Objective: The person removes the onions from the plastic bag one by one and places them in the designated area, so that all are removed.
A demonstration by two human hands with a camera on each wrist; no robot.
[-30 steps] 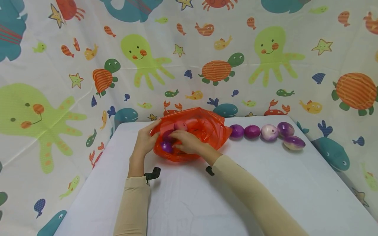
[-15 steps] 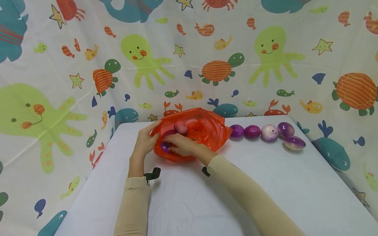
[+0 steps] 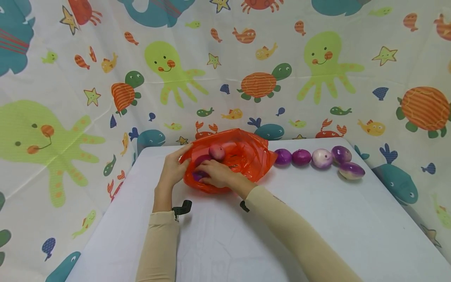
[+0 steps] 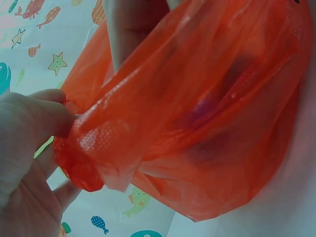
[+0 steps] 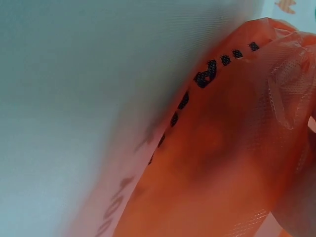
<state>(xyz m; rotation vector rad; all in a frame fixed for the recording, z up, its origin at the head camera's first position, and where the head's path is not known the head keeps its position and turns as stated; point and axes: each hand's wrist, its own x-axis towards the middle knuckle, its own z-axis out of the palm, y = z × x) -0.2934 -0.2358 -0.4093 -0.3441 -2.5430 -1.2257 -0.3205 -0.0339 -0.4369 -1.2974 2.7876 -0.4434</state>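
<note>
1. Outside the bag, five onions lie on the white counter (image 3: 211,243), to the right: a round onion (image 3: 282,157), a dark onion (image 3: 301,157), a pale onion (image 3: 322,158), a rear onion (image 3: 341,155) and a front onion (image 3: 351,171). The round onion is right by the bag's edge; whether they touch, I cannot tell.

2. At least three onions are inside the red bag (image 3: 260,156): a pinkish onion (image 3: 216,152) on top, a dark purple onion (image 3: 202,159) beside it, and a low purple onion (image 3: 198,175).

3. The left hand's grip (image 3: 173,166) pinches the bag's edge between thumb and fingers, and the mouth gapes.

4. The right hand's grip (image 3: 214,171) is inside the bag, thumb and fingers curved around the low purple onion. Its wrist view hides the fingertips.

5. With onions both inside and outside the bag, I judge the work partway. The low purple onion, in hand but inside the bag, looks like the piece being handled.

6. The red plastic hides any deeper onions, so the full count remains uncertain.
</note>
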